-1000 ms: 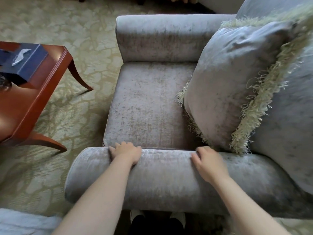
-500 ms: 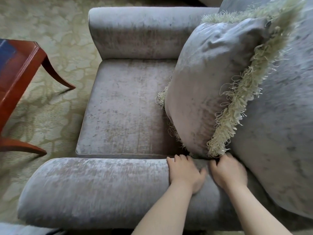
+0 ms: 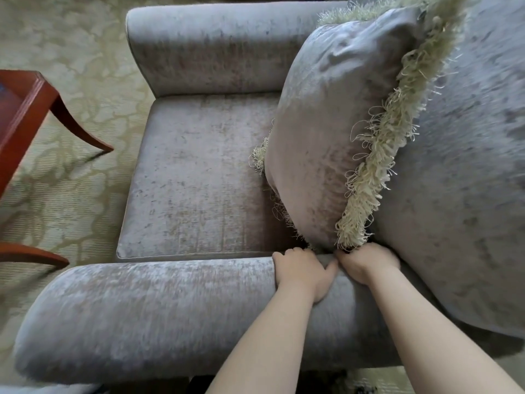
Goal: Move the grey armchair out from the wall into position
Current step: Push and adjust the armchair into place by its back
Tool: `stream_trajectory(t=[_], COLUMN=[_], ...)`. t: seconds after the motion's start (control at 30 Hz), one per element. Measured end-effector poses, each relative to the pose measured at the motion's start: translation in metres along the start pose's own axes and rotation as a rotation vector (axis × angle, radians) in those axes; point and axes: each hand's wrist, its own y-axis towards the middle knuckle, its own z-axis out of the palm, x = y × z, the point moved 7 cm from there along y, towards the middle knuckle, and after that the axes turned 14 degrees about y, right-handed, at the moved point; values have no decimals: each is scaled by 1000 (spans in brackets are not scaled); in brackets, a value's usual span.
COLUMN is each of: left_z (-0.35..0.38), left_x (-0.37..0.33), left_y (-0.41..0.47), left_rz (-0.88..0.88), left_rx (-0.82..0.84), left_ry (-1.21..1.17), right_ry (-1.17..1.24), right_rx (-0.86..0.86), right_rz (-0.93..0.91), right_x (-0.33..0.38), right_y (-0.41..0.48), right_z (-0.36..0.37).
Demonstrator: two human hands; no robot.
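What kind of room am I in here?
Probably a hotel room or formal lounge: a grey armchair with a fringed cushion, patterned carpet, and a polished wooden side table.

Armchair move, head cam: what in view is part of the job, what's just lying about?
Job: grey armchair; left hand and right hand, both gripping its near armrest.
Lying about: fringed cushion leaning on the backrest; wooden side table; patterned carpet.
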Motion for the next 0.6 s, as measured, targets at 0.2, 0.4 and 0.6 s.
stream_trajectory(t=[0.2, 0.4, 0.6], left_z=[4, 5, 8], left_x=[3, 6, 9], left_y=[-5, -20, -24], left_rz=[77, 126, 79], left_rx=[27, 72, 28], left_ry=[-4, 5, 16], right_ry=[-37, -78, -39], right_rx=[-12, -60, -161], right_rz=[3, -74, -87], right_x=[0, 2, -2], right_y=[-7, -28, -33], right_z=[1, 8, 12])
